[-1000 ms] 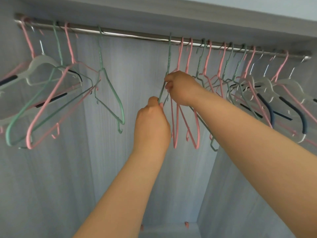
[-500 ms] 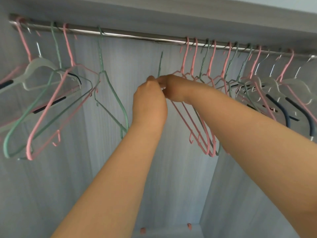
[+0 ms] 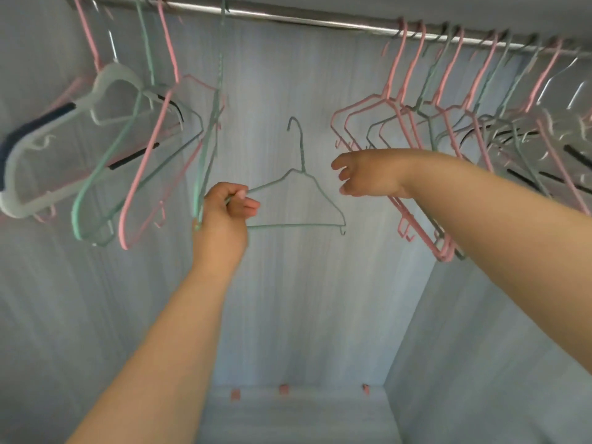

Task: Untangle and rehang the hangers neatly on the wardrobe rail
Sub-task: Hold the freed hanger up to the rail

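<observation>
L hand [image 3: 224, 208] pinches thin green wire hanger [image 3: 301, 157] by one shoulder, hook upright below bare mid stretch of steel wardrobe rail [image 3: 304, 21], prob for rehooking; R hand [image 3: 368, 174] spread, empty, near

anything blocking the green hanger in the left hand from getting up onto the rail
Nothing visible. The green hanger, gripped by the left hand, sits below a bare stretch of rail, with the left group of hangers and the right cluster off to either side.
</observation>
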